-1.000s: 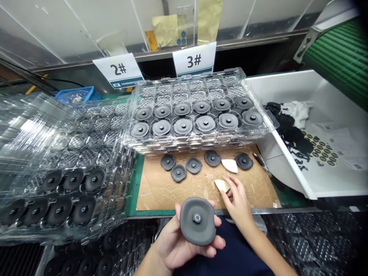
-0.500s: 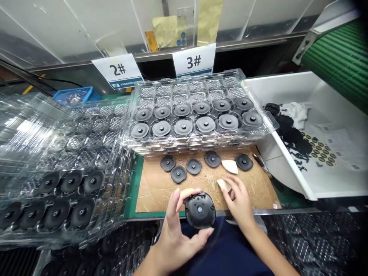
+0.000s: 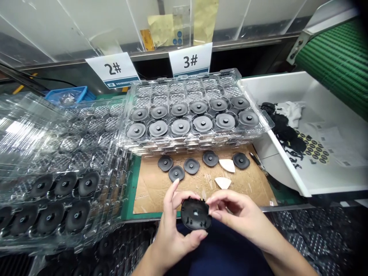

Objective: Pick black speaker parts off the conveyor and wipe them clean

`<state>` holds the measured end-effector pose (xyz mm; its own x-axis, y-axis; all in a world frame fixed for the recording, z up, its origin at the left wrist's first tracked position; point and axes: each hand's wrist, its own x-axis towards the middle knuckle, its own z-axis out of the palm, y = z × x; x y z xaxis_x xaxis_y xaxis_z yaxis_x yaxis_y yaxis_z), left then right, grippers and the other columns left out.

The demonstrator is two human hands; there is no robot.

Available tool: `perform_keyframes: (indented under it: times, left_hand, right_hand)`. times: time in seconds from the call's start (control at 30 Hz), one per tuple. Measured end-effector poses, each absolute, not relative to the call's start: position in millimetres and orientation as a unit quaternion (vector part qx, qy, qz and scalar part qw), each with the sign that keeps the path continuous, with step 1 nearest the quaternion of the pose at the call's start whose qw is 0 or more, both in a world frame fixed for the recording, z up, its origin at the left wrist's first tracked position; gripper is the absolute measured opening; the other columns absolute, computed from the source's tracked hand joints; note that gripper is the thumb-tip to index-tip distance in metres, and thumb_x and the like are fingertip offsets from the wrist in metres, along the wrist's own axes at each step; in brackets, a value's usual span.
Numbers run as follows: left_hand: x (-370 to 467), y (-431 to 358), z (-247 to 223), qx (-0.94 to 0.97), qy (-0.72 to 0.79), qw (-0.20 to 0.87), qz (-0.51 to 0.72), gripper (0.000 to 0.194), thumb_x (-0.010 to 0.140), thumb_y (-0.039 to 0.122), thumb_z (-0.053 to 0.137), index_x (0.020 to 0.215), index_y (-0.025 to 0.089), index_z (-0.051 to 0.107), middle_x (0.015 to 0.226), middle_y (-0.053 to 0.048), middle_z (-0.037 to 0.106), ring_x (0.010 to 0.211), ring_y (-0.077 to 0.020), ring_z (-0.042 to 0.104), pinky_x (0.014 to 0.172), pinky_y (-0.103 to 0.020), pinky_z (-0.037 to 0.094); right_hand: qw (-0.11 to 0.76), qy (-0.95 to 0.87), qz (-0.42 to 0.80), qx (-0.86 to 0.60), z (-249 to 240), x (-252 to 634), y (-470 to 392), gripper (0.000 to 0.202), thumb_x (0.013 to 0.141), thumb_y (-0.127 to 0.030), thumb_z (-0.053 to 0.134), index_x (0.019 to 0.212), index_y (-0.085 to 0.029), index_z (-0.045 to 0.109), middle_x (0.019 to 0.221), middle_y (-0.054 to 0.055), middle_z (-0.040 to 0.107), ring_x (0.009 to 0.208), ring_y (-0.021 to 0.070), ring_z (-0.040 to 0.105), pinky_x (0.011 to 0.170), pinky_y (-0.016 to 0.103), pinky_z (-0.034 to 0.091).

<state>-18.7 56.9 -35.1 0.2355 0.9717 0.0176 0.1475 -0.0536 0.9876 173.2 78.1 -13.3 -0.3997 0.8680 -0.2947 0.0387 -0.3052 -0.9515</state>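
My left hand [image 3: 175, 226] grips a black round plastic part [image 3: 195, 214] between thumb and fingers, above the front edge of the bench. The part's underside, with small clips and a pale square centre, faces me. My right hand [image 3: 232, 211] is closed at the part's right edge, thumb and fingertips pinching there; whether a smaller piece is between them is hidden. Just beyond, a white wedge-shaped pad [image 3: 223, 183] lies on the cardboard [image 3: 149, 191], and a second white wedge [image 3: 227, 165] is behind it. Several black discs [image 3: 191, 166] with centre studs lie on the same cardboard.
A stack of clear plastic trays [image 3: 181, 143] stands behind the cardboard, two rows filled with discs. More clear trays [image 3: 66, 153] are at left. A white bin [image 3: 290, 172] at right holds black parts and stickers. A pen-like tool [image 3: 258, 163] lies beside it.
My right hand has let go of the white wedge, leaving it on the cardboard, and has moved left to the black part. The part has turned in my left hand.
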Motion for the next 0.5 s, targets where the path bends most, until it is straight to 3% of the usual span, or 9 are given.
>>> perform_keyframes:
  times: [0.27,0.5]
  left_hand:
    - [-20.9,55.4,-32.5,0.555,0.463,0.583,0.370,0.088,0.069,0.050,0.061,0.135,0.031,0.006,0.110,-0.004,0.055,0.103,-0.0220,0.051,0.093,-0.038,0.033]
    - [-19.3,57.9,-29.0,0.532,0.424,0.653,0.333,0.093,0.065,0.060,0.060,0.134,0.027,0.007,0.106,-0.007,0.056,0.101,-0.0252,0.053,0.094,-0.042,0.033]
  right_hand:
    - [0.262,-0.511,0.701,-0.423,-6.1,170.1,84.2,0.017,0.076,-0.028,0.068,0.093,-0.025,0.067,0.081,-0.002,0.064,0.066,0.0088,0.050,0.061,0.021,0.038]
    - [0.262,-0.447,0.770,-0.373,-5.8,169.5,87.5,0.014,0.072,-0.022,0.072,0.086,-0.022,0.069,0.075,-0.002,0.065,0.067,0.0076,0.054,0.063,0.018,0.041]
